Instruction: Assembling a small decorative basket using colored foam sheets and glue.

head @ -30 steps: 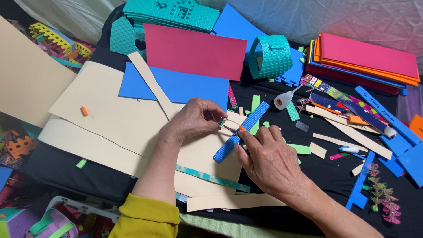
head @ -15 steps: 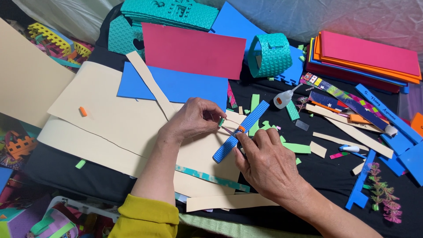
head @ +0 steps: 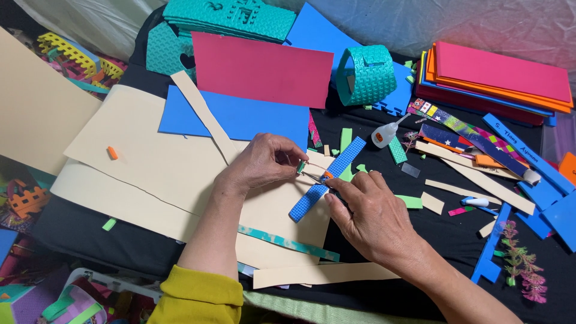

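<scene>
The bench (head: 78, 240) is covered with a dark cloth, and on it lie wide cream foam sheets (head: 150, 168), a red sheet (head: 261, 69) and a blue sheet (head: 240, 120). Both forearms come from the lower edge and meet over the cream sheets. The left hand (head: 261, 162) is curled, with the knuckles up, and its thumb and forefinger are pinched together on a small green piece (head: 300, 167) near the upper part of the blue textured strip (head: 327, 178). The right hand (head: 372, 213) lies palm down just right of this strip, its fingers are bent and the fingertips press on a tiny orange bit (head: 327, 175) (I cannot tell if it is truly gripped). The strip lies diagonally between the two hands and rests on the cream sheet. A small glue bottle (head: 384, 135) lies near, beyond the strip.
</scene>
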